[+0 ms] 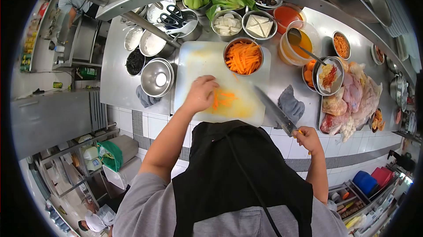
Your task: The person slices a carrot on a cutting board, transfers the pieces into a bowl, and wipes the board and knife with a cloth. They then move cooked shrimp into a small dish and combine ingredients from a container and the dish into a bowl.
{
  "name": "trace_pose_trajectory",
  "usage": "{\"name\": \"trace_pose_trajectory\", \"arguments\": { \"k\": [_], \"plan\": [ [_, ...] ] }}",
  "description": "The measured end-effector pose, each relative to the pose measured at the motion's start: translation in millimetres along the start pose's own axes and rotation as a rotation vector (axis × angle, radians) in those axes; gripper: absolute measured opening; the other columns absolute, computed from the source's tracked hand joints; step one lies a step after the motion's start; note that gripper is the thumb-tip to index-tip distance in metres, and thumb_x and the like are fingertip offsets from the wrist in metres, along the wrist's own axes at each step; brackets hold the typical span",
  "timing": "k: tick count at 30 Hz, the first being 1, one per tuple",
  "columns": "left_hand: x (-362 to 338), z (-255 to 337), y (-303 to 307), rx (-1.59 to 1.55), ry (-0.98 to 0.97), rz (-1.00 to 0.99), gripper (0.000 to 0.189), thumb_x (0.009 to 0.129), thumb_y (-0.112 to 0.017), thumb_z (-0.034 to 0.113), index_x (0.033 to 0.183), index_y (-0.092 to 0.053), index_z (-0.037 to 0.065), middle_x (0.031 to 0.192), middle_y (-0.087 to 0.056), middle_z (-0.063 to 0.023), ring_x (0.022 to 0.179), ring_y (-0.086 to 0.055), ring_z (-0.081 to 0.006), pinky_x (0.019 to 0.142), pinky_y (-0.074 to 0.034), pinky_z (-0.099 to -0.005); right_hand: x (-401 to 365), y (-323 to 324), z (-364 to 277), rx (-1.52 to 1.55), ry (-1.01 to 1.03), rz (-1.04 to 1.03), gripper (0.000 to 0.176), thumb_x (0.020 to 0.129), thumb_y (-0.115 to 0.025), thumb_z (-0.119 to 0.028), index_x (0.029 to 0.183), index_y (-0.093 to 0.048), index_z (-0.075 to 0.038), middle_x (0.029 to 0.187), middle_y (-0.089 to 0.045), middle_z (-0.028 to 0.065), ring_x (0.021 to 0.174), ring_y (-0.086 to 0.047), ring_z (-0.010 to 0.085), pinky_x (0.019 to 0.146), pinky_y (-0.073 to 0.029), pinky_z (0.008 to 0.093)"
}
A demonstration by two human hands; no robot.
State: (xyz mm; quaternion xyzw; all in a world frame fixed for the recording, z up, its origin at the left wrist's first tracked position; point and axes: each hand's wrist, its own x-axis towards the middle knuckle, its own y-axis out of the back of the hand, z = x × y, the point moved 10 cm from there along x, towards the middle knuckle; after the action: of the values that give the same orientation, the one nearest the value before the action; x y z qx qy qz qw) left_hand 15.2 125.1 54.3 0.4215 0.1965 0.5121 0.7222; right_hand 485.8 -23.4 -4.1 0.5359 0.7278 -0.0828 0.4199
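Carrot strips: loose in a small heap near the centre of the frame, on the lower half of the board.
Feel: probably light, crisp and a little damp; likely to bend slightly, then snap under a hard pinch, and to scatter singly.
Where to grasp: best gathered from both sides under cupped fingers, then lifted as a bunch.
Left hand: palm down, half open with fingers loosely curled, at the left edge of the heap; nothing seen in its grasp; cannot tell light contact from hovering.
Right hand: closed round the handle of the knife, lower right of centre.
Blade: slanting up-left, tip over the board; likely stiff, weighty, sharp; best held by handle.
Bowl: upper centre, on the board, heaped with more strips.
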Motion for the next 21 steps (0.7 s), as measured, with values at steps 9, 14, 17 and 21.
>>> {"name": "trace_pose_trajectory", "arguments": {
  "k": [9,14,17,21],
  "plan": [
    [-39,-15,5,0.02,0.159,-0.303,0.094,0.068,-0.099,0.019,0.154,-0.06,0.022,0.157,-0.051,-0.0148,0.127,-0.06,-0.0366,0.113,-0.052,-0.0492,42,-30,-26,-0.112,0.057,-0.007,0.037,0.099,-0.078,-0.033,0.084,-0.074,0.0,0.063,-0.065,0.0058,0.057,-0.059,0.0138,0.056,-0.047,0.0357],
    [-24,-2,-13,-0.068,0.093,-0.368,0.09,0.071,-0.098,0.021,0.153,-0.061,0.022,0.153,-0.053,-0.0126,0.121,-0.063,-0.035,0.107,-0.056,-0.0467,48,-67,-42,-0.217,0.085,-0.077,0.039,0.098,-0.078,-0.037,0.089,-0.077,0.001,0.067,-0.065,0.0128,0.061,-0.061,0.0209,0.062,-0.049,0.041],
    [-21,0,-17,-0.116,0.016,-0.344,0.078,0.075,-0.096,0.021,0.147,-0.065,0.021,0.146,-0.057,-0.0103,0.119,-0.066,-0.0325,0.103,-0.058,-0.0447,45,-91,-40,-0.206,0.092,-0.094,0.039,0.098,-0.079,-0.037,0.089,-0.076,0.0,0.067,-0.066,0.013,0.062,-0.06,0.0207,0.063,-0.048,0.0404],
    [-22,-1,-21,-0.153,-0.064,-0.31,0.054,0.081,-0.093,0.02,0.131,-0.073,0.016,0.131,-0.062,-0.0079,0.113,-0.068,-0.0302,0.097,-0.059,-0.0417,45,-130,-43,-0.168,0.106,-0.155,0.033,0.101,-0.079,-0.032,0.084,-0.075,-0.003,0.065,-0.065,0.0008,0.055,-0.059,0.0097,0.052,-0.046,0.0304]
  ]
}}
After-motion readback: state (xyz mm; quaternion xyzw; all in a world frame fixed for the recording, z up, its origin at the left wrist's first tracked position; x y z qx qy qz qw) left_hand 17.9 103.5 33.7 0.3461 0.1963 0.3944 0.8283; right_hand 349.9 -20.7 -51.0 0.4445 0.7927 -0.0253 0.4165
